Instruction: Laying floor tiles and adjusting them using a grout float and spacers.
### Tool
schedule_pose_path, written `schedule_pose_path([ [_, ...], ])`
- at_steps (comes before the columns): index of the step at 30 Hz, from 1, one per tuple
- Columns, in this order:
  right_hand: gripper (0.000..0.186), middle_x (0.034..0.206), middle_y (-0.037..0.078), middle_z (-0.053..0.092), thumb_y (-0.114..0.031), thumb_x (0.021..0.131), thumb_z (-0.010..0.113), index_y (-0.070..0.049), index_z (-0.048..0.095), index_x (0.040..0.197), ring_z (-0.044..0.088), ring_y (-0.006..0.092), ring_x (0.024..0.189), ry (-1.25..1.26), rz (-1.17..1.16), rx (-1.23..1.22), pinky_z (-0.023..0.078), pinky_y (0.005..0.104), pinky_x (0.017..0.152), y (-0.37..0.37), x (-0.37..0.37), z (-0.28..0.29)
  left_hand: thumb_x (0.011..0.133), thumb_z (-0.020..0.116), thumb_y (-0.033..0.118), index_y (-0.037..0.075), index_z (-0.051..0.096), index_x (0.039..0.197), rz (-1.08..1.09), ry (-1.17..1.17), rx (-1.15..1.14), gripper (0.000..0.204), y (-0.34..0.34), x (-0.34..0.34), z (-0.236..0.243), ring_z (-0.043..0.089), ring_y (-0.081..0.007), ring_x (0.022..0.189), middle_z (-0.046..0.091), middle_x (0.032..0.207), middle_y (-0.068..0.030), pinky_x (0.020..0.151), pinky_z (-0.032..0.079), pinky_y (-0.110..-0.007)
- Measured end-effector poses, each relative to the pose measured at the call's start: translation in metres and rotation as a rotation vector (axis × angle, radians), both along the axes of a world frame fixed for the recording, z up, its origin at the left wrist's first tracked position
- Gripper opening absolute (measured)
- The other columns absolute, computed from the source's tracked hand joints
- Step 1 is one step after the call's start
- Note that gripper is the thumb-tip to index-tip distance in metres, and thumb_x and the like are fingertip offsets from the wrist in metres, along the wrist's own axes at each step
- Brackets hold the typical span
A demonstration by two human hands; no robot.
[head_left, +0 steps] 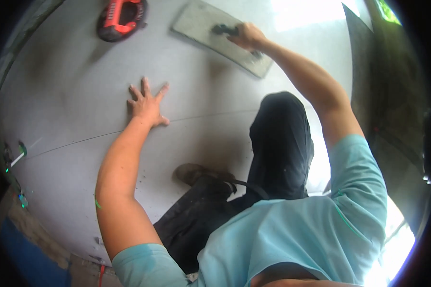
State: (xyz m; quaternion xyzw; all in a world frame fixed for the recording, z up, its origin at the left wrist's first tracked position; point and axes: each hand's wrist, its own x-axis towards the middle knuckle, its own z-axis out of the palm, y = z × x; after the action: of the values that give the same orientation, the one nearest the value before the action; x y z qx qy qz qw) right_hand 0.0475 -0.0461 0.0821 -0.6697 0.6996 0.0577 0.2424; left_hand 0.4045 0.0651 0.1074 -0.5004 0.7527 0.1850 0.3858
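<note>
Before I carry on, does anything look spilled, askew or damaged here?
Small dark specks mark the smooth grey floor left of the brown shoe, standing out against the pale surface; dirt or damage, I can't tell.

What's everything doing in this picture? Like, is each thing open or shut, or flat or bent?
Left hand: open, fingers spread, palm down on the grey surface
Right hand: closed around the pad's dark handle
Rectangular grey pad: lying flat, held by its handle
Red-and-black tool: not held; whether it's on or off, I can't tell
Right knee: bent
</note>
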Motion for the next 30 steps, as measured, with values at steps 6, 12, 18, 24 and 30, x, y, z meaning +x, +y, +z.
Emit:
schedule_pose_path([
  [6, 0.027, 0.073, 0.022, 0.066, -0.026, 0.091, 0.066, 0.001, 0.064, 0.090, 0.069, 0.0334, 0.078, -0.413, -0.304, 0.024, 0.052, 0.0453, 0.071, 0.037, -0.024, 0.055, 0.061, 0.088, 0.055, 0.044, 0.015, 0.158, -0.105, -0.027, -0.035, 0.122, 0.013, -0.023, -0.008, 0.015, -0.0575, 0.144, 0.000, 0.165, -0.0221, 0.104, 0.040, -0.065],
  [12, 0.024, 0.083, 0.017, 0.069, -0.027, 0.089, 0.064, -0.003, 0.066, 0.094, 0.069, 0.0344, 0.082, 0.046, 0.032, 0.119, 0.054, 0.0471, 0.075, 0.082, -0.093, -0.014, 0.062, 0.087, 0.056, 0.047, 0.023, 0.156, -0.132, 0.012, -0.036, 0.113, 0.031, -0.058, -0.023, 0.018, -0.0566, 0.143, 0.007, 0.163, -0.0220, 0.103, 0.040, -0.066],
  [18, 0.015, 0.083, 0.017, 0.070, -0.016, 0.081, 0.061, -0.005, 0.069, 0.088, 0.070, 0.0346, 0.084, 0.041, 0.107, 0.163, 0.055, 0.0462, 0.074, 0.077, -0.126, 0.024, 0.063, 0.088, 0.052, 0.041, 0.025, 0.157, -0.108, 0.036, -0.080, 0.113, 0.020, -0.058, -0.020, 0.016, -0.0580, 0.143, 0.005, 0.164, -0.0236, 0.107, 0.036, -0.066],
  [24, 0.027, 0.094, 0.015, 0.073, -0.032, 0.078, 0.072, -0.007, 0.074, 0.088, 0.071, 0.0332, 0.092, -0.176, 0.028, 0.023, 0.058, 0.0437, 0.077, 0.104, -0.157, -0.004, 0.060, 0.087, 0.058, 0.032, 0.026, 0.158, -0.160, -0.046, -0.061, 0.118, 0.029, -0.126, -0.030, 0.012, -0.0599, 0.144, 0.004, 0.163, -0.0281, 0.109, 0.038, -0.062],
  [30, 0.051, 0.102, 0.016, 0.072, -0.051, 0.080, 0.076, -0.004, 0.074, 0.098, 0.069, 0.0350, 0.099, -0.304, -0.233, -0.007, 0.055, 0.0441, 0.084, 0.144, -0.226, 0.011, 0.059, 0.086, 0.064, 0.029, 0.031, 0.156, -0.322, 0.121, -0.105, 0.117, 0.050, -0.274, -0.025, 0.013, -0.0630, 0.142, 0.005, 0.160, -0.0327, 0.106, 0.035, -0.068],
])
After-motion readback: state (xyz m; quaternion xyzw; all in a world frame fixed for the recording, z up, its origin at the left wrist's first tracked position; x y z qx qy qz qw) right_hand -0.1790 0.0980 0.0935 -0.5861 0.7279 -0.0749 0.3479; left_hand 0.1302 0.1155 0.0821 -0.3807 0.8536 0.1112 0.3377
